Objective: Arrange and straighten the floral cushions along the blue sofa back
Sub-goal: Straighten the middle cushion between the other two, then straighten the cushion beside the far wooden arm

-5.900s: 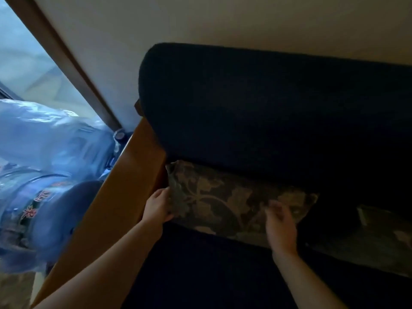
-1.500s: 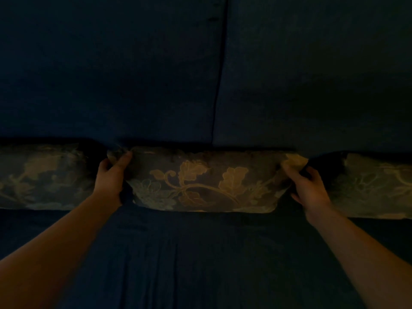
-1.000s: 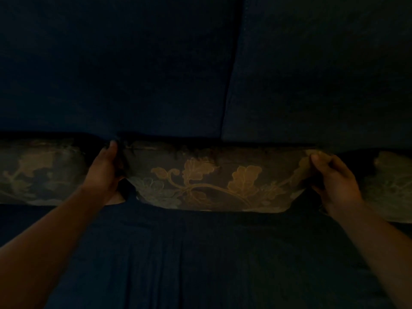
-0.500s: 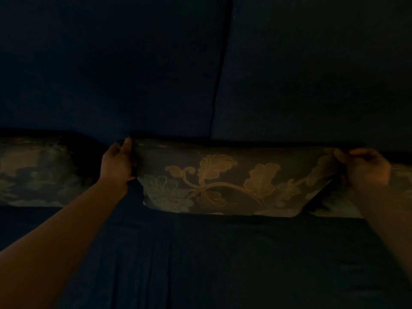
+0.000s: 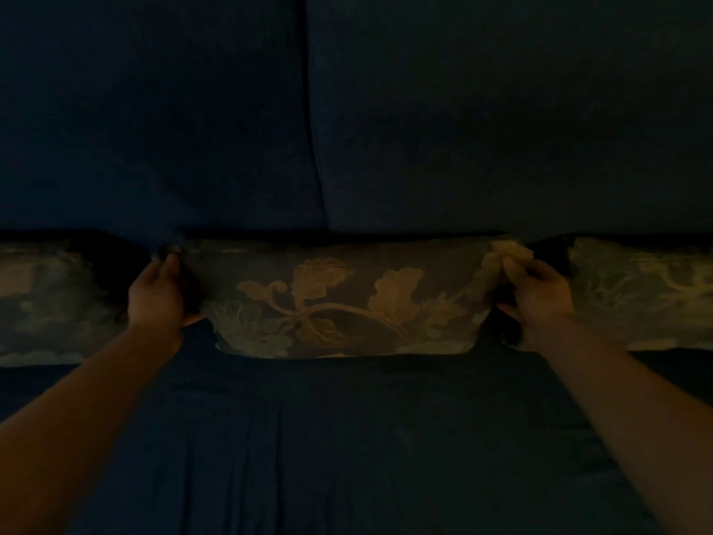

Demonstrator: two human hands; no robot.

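Both hands grip the middle cushion by its ends, left hand at 9 o'clock, right hand pinching the 3 o'clock corner, likely to square it against the sofa back between its two neighbours.

Three dark floral cushions in a row at the foot of the blue sofa back: middle cushion with gold leaves lying lengthwise, left cushion at nine o'clock, right cushion at three o'clock.
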